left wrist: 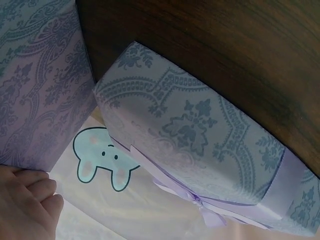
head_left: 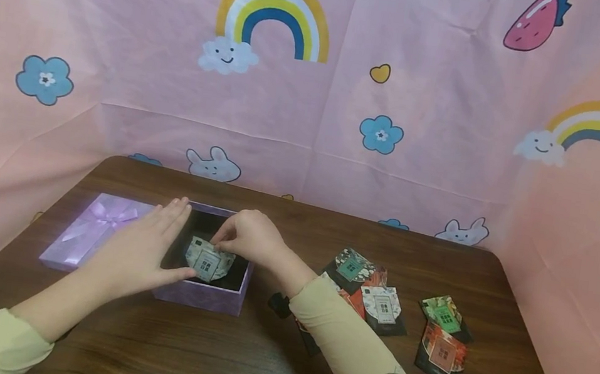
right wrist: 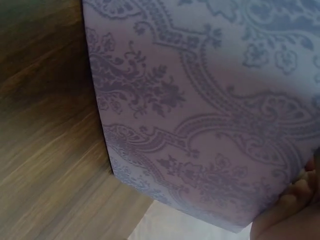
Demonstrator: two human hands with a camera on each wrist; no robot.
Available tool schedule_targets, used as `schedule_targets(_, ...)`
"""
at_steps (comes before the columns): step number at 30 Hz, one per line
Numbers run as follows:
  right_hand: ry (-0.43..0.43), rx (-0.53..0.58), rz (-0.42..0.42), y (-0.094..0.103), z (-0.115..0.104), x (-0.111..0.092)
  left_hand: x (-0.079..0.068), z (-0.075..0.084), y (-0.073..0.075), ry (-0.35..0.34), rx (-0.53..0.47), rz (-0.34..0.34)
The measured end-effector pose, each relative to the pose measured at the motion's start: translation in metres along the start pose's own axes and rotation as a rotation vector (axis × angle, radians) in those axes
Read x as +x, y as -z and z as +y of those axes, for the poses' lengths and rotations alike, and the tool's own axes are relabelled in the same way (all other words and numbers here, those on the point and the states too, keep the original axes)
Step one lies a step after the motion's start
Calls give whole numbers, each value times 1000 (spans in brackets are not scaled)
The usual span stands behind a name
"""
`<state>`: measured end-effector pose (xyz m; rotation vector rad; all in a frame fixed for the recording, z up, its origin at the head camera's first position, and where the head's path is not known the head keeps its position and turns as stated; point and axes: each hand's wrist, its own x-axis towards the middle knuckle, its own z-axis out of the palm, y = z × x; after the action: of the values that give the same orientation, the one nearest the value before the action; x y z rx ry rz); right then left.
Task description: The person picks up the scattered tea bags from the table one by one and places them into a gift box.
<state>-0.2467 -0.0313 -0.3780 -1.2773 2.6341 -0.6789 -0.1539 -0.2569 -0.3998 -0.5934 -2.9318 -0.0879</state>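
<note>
An uncovered purple box [head_left: 198,297] with a dark inside stands on the table. Inside it is a grey-and-white patterned sachet [head_left: 208,261], tilted toward the front. My right hand [head_left: 256,239] reaches over the box's right wall and pinches the sachet's upper edge between thumb and fingers. Along the left wall lies my left hand [head_left: 146,249], fingers straight and thumb spread toward the sachet's lower left. The left wrist view shows the left fingertips [left wrist: 42,192] at the box's patterned wall [left wrist: 42,95]. In the right wrist view, the box wall [right wrist: 200,115] hides most of the right hand.
Left of the box lies its purple lid [head_left: 95,226] with a ribbon bow. Several sachets [head_left: 385,309] overlap in a pile to the right, partly behind my right forearm. Two more sachets [head_left: 443,351] lie farther right. A patterned pink cloth [head_left: 336,173] hangs around the wooden table [head_left: 198,357].
</note>
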Motion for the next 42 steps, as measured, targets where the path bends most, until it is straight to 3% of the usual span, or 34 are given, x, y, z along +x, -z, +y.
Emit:
schedule_targets(3, -7, -2, 9, -1, 1, 0, 0, 0, 0, 2, -4, -1)
schedule_targets(8, -32, 100, 48, 0, 4, 0, 0, 0, 1, 5, -12, 5)
schedule_targets(20, -96, 296, 216, 19, 22, -19, 0, 1, -1, 0, -15, 14)
schedule_targets(28, -127, 278, 305, 40, 43, -38, 0, 2, 3, -1, -19, 17)
schedule_targets(42, -264, 334, 375, 62, 87, -80, -1, -1, -2, -23, -26, 39)
